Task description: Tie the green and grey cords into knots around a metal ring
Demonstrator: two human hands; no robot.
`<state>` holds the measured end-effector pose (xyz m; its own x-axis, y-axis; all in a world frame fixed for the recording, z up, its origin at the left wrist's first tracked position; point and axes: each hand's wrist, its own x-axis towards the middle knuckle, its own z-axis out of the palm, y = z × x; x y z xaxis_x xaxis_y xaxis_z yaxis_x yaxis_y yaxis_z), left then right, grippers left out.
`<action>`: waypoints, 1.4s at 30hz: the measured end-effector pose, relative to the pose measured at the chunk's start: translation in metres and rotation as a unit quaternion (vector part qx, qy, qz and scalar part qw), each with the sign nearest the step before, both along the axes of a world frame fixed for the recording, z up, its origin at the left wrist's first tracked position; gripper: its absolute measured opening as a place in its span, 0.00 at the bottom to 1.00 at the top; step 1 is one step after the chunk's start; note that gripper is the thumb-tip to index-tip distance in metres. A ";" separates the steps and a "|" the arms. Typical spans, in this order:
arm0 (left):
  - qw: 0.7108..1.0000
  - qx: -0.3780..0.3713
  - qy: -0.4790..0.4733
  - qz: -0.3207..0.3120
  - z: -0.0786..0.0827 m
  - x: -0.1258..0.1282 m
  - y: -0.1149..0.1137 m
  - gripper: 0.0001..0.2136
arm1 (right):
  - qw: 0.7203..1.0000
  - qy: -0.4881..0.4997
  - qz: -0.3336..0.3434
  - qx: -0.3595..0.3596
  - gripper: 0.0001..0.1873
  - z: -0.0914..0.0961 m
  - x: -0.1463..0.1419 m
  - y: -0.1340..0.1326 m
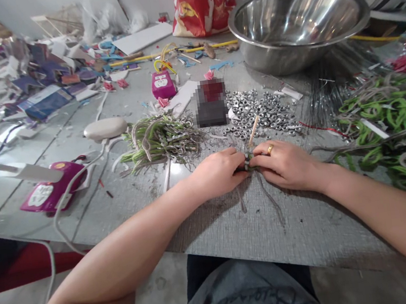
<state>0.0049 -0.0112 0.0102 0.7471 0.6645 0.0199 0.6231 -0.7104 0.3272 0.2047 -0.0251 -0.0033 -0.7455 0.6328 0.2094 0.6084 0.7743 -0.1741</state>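
My left hand (218, 172) and my right hand (287, 163) meet at the middle of the grey board (303, 228), fingers pinched together. Between them sits a small bundle of grey and green cords (248, 162), and both hands grip it. Loose cord ends (269, 203) trail from it toward me. A thin wooden stick (253, 130) rises from between my fingers. My right hand wears a gold ring. Just beyond my hands lies a heap of small metal nuts (261, 112).
A pile of finished cords (160, 140) lies to the left, and green and grey loops (387, 128) fill the right. A big steel bowl (298, 24) stands behind the nuts. Pink chargers (49, 192), a white cable and paper scraps litter the left side.
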 end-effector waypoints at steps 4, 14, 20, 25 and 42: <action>1.000 -0.005 0.007 0.010 0.000 0.000 -0.001 0.05 | 1.000 0.003 -0.011 0.011 0.11 0.001 0.000 -0.001; 0.999 -0.024 -0.009 0.030 0.000 0.000 -0.002 0.08 | 0.999 0.046 0.015 -0.004 0.11 0.007 0.003 -0.002; 0.999 -0.034 -0.021 0.015 0.000 -0.001 -0.002 0.10 | 0.978 -0.047 0.103 -0.175 0.08 0.035 0.007 -0.013; 0.999 -0.023 -0.017 0.027 -0.002 0.000 -0.002 0.08 | 0.965 -0.077 0.110 -0.225 0.01 0.038 -0.004 -0.021; 0.999 -0.027 -0.007 0.030 -0.006 0.001 0.001 0.09 | 0.936 0.238 -0.201 -0.165 0.09 0.002 -0.017 -0.011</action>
<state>0.0056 -0.0102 0.0047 0.7051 0.7091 -0.0067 0.6595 -0.6523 0.3736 0.1882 -0.0362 -0.0014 -0.3048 0.9310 0.2010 0.6320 0.3556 -0.6886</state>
